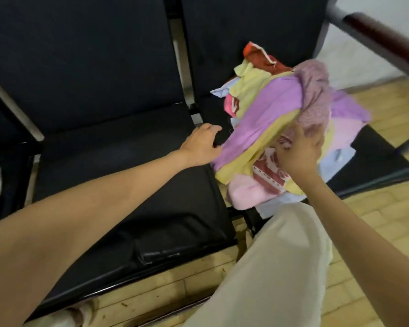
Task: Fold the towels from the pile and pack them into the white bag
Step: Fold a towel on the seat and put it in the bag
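Note:
A heap of towels point(265, 128) in purple, yellow, pink, red and pale blue lies on the right-hand black seat point(378, 166). My right hand point(298, 149) grips a mauve towel point(314, 95) and holds it up over the heap. My left hand point(202, 143) reaches to the heap's left edge with fingers loosely curled, beside a purple towel point(260, 123); whether it touches the cloth I cannot tell. No white bag shows in this view.
Black padded seats point(118, 185) with dark backrests point(80, 55) stand in a row on a tiled floor point(376, 223). A dark red rail point(385, 41) crosses the top right corner. My knee in pale trousers point(276, 263) is close in front of the heap.

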Motion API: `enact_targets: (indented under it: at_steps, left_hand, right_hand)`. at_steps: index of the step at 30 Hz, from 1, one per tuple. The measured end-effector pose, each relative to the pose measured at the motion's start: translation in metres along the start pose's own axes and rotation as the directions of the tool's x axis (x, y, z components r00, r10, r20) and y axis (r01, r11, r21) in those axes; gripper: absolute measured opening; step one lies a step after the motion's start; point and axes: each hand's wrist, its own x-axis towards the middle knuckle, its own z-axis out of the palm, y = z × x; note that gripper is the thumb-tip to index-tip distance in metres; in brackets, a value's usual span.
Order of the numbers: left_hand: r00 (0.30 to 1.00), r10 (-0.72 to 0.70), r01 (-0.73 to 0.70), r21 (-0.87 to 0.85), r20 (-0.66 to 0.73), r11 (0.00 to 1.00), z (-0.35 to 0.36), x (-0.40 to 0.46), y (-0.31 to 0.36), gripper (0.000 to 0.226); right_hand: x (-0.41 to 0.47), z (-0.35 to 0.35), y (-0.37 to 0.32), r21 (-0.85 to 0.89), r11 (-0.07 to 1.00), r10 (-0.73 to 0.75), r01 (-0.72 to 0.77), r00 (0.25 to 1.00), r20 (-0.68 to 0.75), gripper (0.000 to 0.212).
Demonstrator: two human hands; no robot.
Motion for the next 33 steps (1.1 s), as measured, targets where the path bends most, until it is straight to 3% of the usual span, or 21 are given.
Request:
enact_targets:
  at_steps: [2,7,10,12,16,18,20,24,25,28,33]
  left_hand:
    - [1.000,0.028,-0.027,-0.048,0.001,0.998,0.006,0.010,0.015,0.059]
    - [0.999,-0.038,0.031,-0.284,-0.017,0.958,-0.002,0.016,0.036,0.042]
    - [0.985,-0.159,0.172,-0.516,0.070,0.839,-0.018,0.017,0.037,0.023]
    - [0.971,-0.187,0.241,-0.605,0.152,0.759,-0.030,0.016,0.037,0.023]
    - [0.958,-0.207,0.285,-0.754,0.200,0.592,-0.055,0.014,0.042,0.019]
    - [0.948,-0.205,0.317,-0.794,0.244,0.519,-0.064,0.014,0.039,0.020]
    - [0.932,-0.228,0.359,-0.790,0.281,0.497,-0.067,0.013,0.029,0.022]
    - [0.900,-0.301,0.432,-0.736,0.315,0.522,-0.058,0.007,0.010,0.022]
    - [0.897,-0.297,0.441,-0.727,0.329,0.526,-0.054,0.006,0.009,0.023]
    - [0.889,-0.220,0.451,-0.692,0.401,0.563,-0.043,0.009,0.022,0.027]
    - [0.845,-0.069,0.466,-0.666,0.531,0.583,-0.032,0.040,0.062,0.042]
  right_hand:
    - [0.003,0.001,0.008,0.154,0.988,0.028,-0.027,1.000,0.000,0.061]
    - [0.006,-0.010,0.003,0.452,0.892,0.095,0.010,0.973,-0.211,0.031]
    - [0.005,-0.017,-0.005,0.524,0.846,0.101,0.104,0.932,-0.347,0.020]
    - [0.004,-0.021,-0.016,0.583,0.790,0.059,0.189,0.924,-0.378,0.018]
    - [-0.009,-0.036,-0.043,0.758,0.611,-0.162,0.228,0.973,-0.162,0.028]
    - [-0.023,-0.044,-0.051,0.812,0.551,-0.312,0.190,0.950,-0.010,0.029]
    - [-0.036,-0.049,-0.051,0.837,0.536,-0.465,0.112,0.867,0.181,0.029]
    - [-0.056,-0.047,-0.041,0.764,0.644,-0.616,-0.037,0.568,0.546,0.026]
    - [-0.061,-0.044,-0.040,0.740,0.673,-0.614,-0.025,0.538,0.577,0.028]
    - [-0.070,-0.038,-0.038,0.710,0.704,-0.602,0.017,0.544,0.585,0.034]
    - [-0.078,-0.047,-0.026,0.772,0.629,-0.622,-0.090,0.538,0.569,0.022]
